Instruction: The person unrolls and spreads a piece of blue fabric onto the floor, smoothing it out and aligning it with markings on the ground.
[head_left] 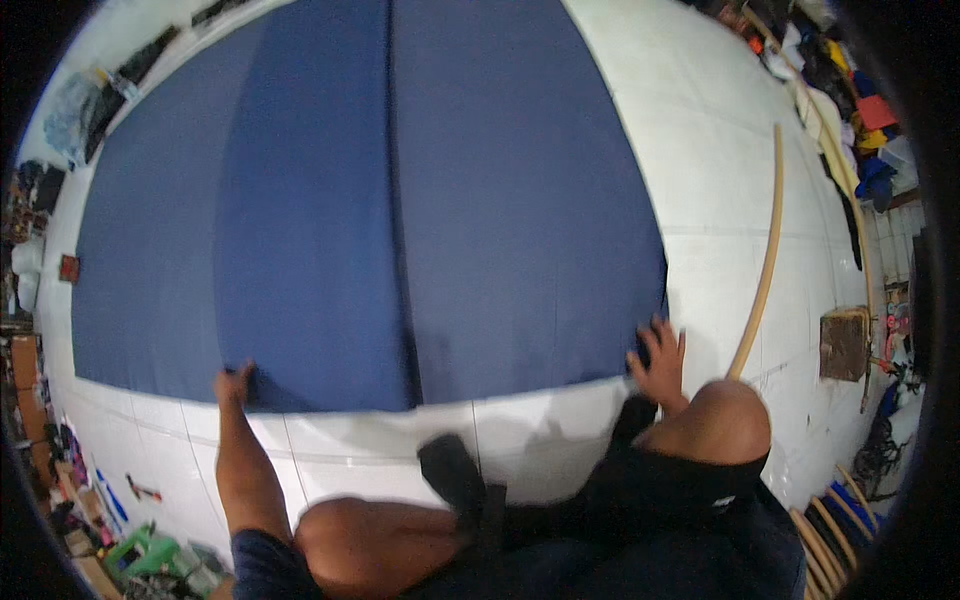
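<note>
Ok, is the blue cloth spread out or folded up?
Spread out: the blue cloth lies broad and flat across the white floor. A dark line runs down it; whether fold or overlap, I cannot tell.

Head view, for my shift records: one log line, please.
left hand: navy fabric, near edge | right hand: fabric, near-right corner | tan pole: right of fabric

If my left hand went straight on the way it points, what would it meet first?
Likely the blue cloth: your left hand is at its near edge, though exact contact is hard to see.
</note>
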